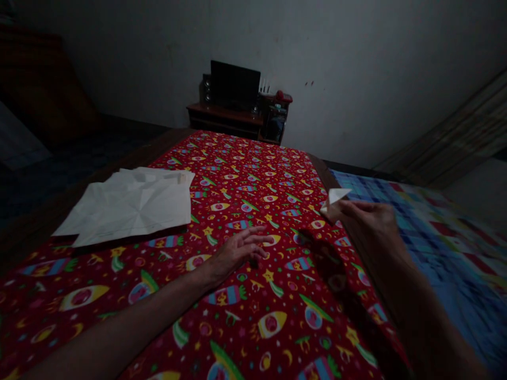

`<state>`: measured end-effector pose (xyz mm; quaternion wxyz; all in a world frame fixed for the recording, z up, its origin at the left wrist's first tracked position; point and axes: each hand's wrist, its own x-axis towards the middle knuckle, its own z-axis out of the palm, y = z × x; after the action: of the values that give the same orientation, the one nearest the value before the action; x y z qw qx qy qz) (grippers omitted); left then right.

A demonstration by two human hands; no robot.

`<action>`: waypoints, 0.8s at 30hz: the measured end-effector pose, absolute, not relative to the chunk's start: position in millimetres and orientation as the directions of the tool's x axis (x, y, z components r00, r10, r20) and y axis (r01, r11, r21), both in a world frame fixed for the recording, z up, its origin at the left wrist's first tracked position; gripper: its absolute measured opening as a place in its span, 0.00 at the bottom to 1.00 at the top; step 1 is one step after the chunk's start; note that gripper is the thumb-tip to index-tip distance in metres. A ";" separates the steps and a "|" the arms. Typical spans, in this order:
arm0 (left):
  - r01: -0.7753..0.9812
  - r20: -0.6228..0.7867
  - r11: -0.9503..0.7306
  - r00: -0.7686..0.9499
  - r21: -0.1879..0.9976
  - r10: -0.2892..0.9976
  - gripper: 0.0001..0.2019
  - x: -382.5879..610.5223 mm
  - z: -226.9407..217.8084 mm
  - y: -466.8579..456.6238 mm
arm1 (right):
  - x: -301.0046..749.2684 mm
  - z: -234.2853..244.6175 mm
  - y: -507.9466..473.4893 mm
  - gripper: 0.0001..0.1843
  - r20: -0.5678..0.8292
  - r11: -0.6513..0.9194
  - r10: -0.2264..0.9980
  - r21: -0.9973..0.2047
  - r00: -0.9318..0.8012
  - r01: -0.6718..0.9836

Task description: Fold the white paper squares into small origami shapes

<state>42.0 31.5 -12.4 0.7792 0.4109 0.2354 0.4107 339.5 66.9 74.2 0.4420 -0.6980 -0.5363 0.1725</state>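
My left hand (240,249) rests on the red patterned cloth (253,295), fingers stretched out and slightly apart, holding nothing. My right hand (366,224) is raised over the cloth's right edge and pinches a small folded white paper piece (336,198) at its fingertips. A stack of creased white paper sheets (130,205) lies on the cloth to the left, about a hand's length from my left hand.
The cloth covers a table with a dark wooden edge (146,153). A blue checked mat (428,232) lies on the right. Against the far wall stands a low wooden cabinet (225,117) with a dark screen (235,84) and speakers. The room is dim.
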 end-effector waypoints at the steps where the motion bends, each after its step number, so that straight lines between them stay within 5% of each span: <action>1: -0.452 -0.030 0.330 0.553 0.829 0.833 0.24 41.9 -15.3 33.2 | 357.0 82.3 77.4 0.23 0.263 -0.105 0.889 -0.680 0.375 0.726; 6: -0.458 -0.030 0.345 0.567 0.819 0.823 0.19 42.0 -22.1 37.6 | 402.9 104.1 125.4 0.10 0.210 -0.285 0.893 -0.421 0.398 0.861; 11: -0.433 -0.045 0.354 0.580 0.829 0.813 0.18 42.4 -18.3 36.0 | 398.4 98.7 146.0 0.11 0.134 -0.321 0.923 -0.247 0.361 0.914; 24: -0.413 -0.045 0.345 0.586 0.843 0.809 0.15 43.3 -19.8 36.3 | 396.2 87.8 160.0 0.07 0.200 -0.282 0.933 -0.106 0.298 0.954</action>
<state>43.3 36.3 -19.8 0.7855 0.4196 0.2361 0.3889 396.2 160.0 87.8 0.1027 -0.7990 -0.5904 -0.0490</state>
